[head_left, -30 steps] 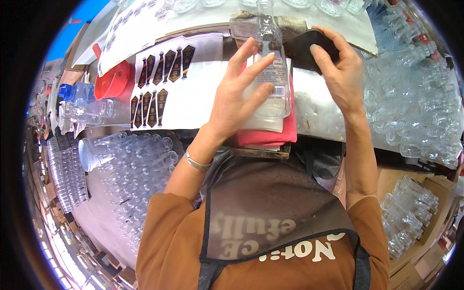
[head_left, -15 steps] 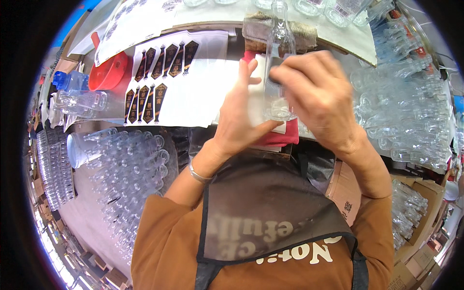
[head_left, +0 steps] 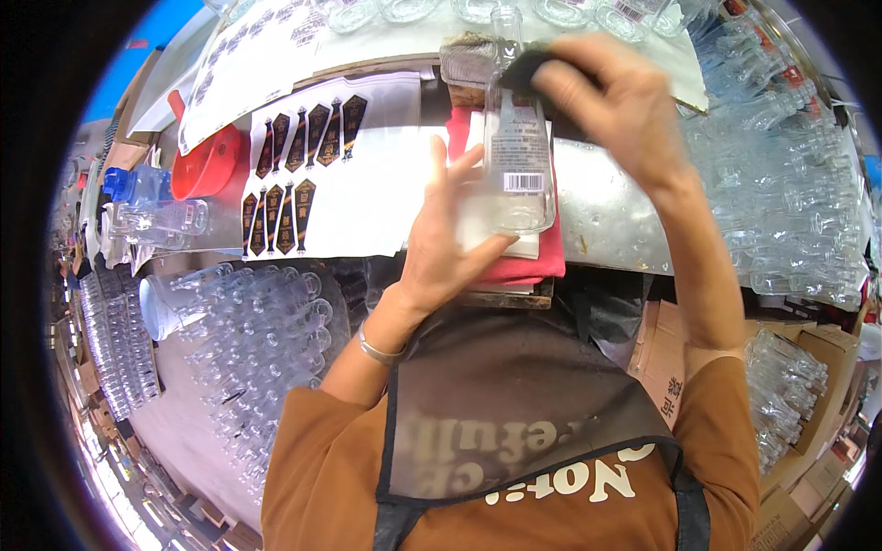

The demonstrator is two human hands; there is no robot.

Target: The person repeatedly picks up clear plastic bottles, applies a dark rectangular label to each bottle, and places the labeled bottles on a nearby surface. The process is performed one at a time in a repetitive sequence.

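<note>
A clear glass bottle (head_left: pixel 521 209) lies on a red cloth (head_left: pixel 551 255) with white padding, neck pointing away and a printed panel with a barcode facing up. Its neck rests by a block wrapped in greyish cloth (head_left: pixel 466 62). My left hand (head_left: pixel 434 237) is open beside the bottle's left side, fingers spread, thumb by the base. Over the bottle's shoulder, my right hand (head_left: pixel 625 106) grips a dark flat pad (head_left: pixel 525 73); motion blurs it, and its exact kind does not show.
A white sheet (head_left: pixel 367 207) bearing dark tie-shaped labels (head_left: pixel 310 138) lies to the left, near a red funnel-like container (head_left: pixel 209 165). Clear bottles (head_left: pixel 763 184) crowd the right side; more bottles (head_left: pixel 253 340) stand lower left. Several bottle bases (head_left: pixel 409 9) line the back shelf.
My right hand has moved up and away toward the bottle's neck with the dark pad. The bottle's printed panel now shows on top. My left hand stays open beside it.
</note>
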